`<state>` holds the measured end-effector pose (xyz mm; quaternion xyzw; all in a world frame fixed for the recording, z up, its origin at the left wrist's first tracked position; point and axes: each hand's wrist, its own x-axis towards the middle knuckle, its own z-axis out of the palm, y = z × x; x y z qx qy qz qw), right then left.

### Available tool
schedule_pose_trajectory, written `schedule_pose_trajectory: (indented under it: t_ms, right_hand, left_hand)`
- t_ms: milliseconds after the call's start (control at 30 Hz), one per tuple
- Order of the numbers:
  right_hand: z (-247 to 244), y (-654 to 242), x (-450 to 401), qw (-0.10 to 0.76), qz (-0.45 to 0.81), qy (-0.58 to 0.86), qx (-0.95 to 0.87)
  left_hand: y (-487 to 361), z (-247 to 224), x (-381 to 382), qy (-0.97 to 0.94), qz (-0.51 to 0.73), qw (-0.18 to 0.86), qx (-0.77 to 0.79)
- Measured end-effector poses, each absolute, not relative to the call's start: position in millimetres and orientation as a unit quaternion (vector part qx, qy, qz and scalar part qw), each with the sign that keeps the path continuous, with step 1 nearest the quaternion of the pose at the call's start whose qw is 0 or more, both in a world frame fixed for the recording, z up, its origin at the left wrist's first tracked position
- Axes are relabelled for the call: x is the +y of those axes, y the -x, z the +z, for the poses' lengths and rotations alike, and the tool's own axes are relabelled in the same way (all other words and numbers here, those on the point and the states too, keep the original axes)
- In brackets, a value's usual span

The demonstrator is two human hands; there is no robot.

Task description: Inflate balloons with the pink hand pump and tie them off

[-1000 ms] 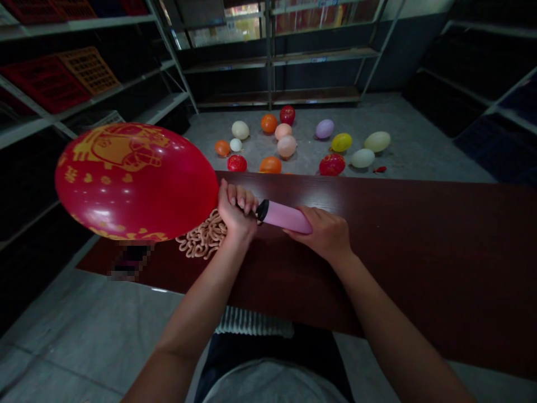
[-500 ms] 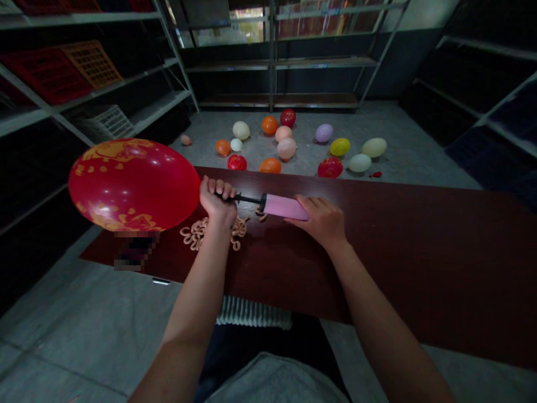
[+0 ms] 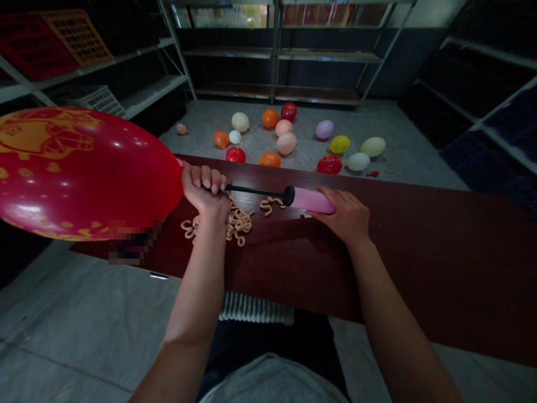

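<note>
A large red balloon [image 3: 96,179] with yellow printing hangs at the left, its neck at my left hand [image 3: 207,190]. That hand is closed around the balloon's neck and the black handle end of a hand pump [image 3: 308,200]. Between my hands a long stretch of the black rod shows. My right hand [image 3: 346,217] grips the far end of the pump's pink barrel. Below and beside my left hand, tan curled pieces [image 3: 241,219] lie on the dark red table [image 3: 289,257], some of them hidden by my wrist.
Several balloons [image 3: 286,144] lie on the floor beyond the table. Metal shelves [image 3: 235,53] stand behind them. Crates [image 3: 78,36] sit on the left shelving. A pixelated dark object [image 3: 133,246] lies at the table's left part, under the balloon.
The red balloon looks larger and reaches the left image edge. My right hand and the pink barrel have moved right, away from my left hand, baring more of the black rod.
</note>
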<state>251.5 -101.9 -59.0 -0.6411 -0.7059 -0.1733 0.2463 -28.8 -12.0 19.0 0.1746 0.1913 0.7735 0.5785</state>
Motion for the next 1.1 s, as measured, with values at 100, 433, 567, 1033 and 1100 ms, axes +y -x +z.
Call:
schedule_pose_trajectory:
  t_ms: [100, 433, 567, 1033, 1100]
  right_hand:
    - [-60, -249, -104, 0.244, -0.151, 0.638, -0.715]
    - [-55, -209, -108, 0.261, -0.114, 0.619, -0.732]
    - [-57, -200, -107, 0.259, -0.128, 0.625, -0.725]
    - [-58, -215, -100, 0.216, -0.204, 0.615, -0.730]
    - [-58, -221, -99, 0.204, -0.217, 0.616, -0.730]
  left_hand:
    - [22, 20, -16, -0.186, 0.772, 0.586, 0.159]
    - [-20, 10, -34, -0.218, 0.711, 0.645, 0.173]
    - [-29, 2, -34, -0.194, 0.696, 0.666, 0.185]
    - [-4, 1, -11, -0.126, 0.708, 0.660, 0.219]
    - [5, 1, -7, -0.114, 0.714, 0.655, 0.221]
